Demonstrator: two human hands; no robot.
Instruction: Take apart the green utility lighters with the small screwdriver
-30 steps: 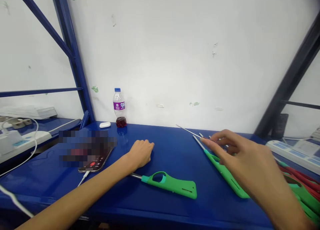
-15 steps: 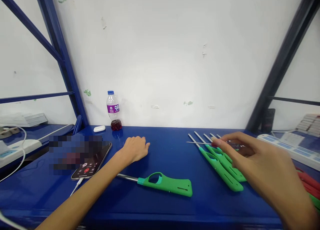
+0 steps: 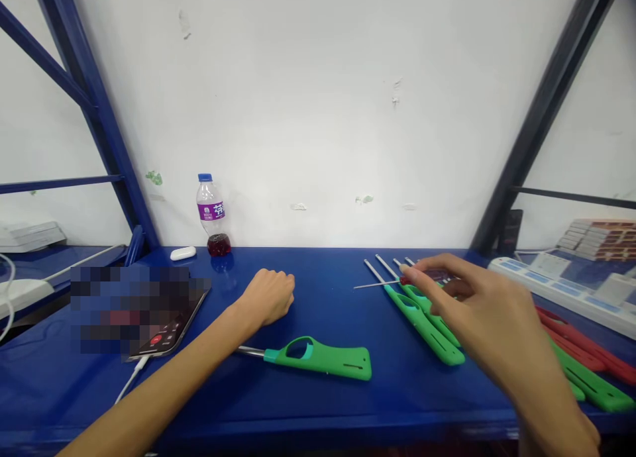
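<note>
Between the thumb and fingertips of my right hand is a thin screwdriver with a red handle, its shaft pointing left. It is held above several green gas lighters lying side by side, their metal barrels pointing away from me. My left hand is curled closed over the blue table, palm down; what its fingers hold, if anything, is hidden. Nearer to me, a single green gas lighter lies crosswise, its barrel pointing left and partly covered by my left forearm.
More red lighters and green ones lie at the right, beside a white power strip. A phone with a cable, a white case and a drink bottle stand or lie left on the blue table.
The view has turned a little to the right, showing more lighters there. My right hand with the screwdriver has shifted slightly left and nearer. My left thumb has tucked in.
</note>
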